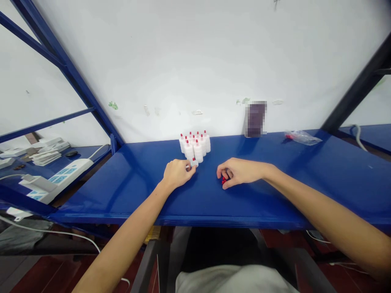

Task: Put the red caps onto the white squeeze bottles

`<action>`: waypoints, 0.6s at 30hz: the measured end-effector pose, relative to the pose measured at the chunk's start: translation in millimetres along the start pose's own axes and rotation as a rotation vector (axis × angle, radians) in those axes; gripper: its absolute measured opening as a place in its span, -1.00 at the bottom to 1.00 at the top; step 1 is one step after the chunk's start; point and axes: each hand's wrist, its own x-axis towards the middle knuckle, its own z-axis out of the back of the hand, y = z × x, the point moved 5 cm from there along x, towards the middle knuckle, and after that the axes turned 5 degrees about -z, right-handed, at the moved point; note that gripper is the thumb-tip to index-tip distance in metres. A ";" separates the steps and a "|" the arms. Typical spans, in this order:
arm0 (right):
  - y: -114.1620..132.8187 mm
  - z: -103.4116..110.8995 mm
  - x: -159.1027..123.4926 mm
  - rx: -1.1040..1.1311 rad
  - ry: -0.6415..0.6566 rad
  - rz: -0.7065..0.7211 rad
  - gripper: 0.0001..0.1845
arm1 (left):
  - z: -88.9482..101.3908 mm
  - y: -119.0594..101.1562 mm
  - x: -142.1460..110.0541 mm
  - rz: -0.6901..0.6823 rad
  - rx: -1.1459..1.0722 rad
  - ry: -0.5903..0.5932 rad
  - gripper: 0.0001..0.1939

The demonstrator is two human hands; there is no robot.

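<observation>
My left hand (177, 173) is closed round a small white plastic squeeze bottle (194, 163) with a red tip, near the front of a group of bottles. Just behind it, several white squeeze bottles (198, 151) with red tips stand upright in a tight cluster. Over the blue tabletop to the right, my right hand (236, 171) curls its fingers and thumb around several small red caps (224, 180). The fingers partly hide these caps, and whether they rest on the table I cannot tell.
A blurred-out dark upright panel (255, 119) leans against the white wall. A clear plastic bag (304, 137) with something red in it lies at the back right of the blue table (134, 183). White power strips (65, 177) sit beyond the left edge, beside a blue metal frame (76, 81).
</observation>
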 end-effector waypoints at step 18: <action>4.8 -17.5 24.7 -0.204 -0.391 0.198 -0.85 | -11.7 -14.9 -6.2 -0.221 -0.832 0.086 -0.49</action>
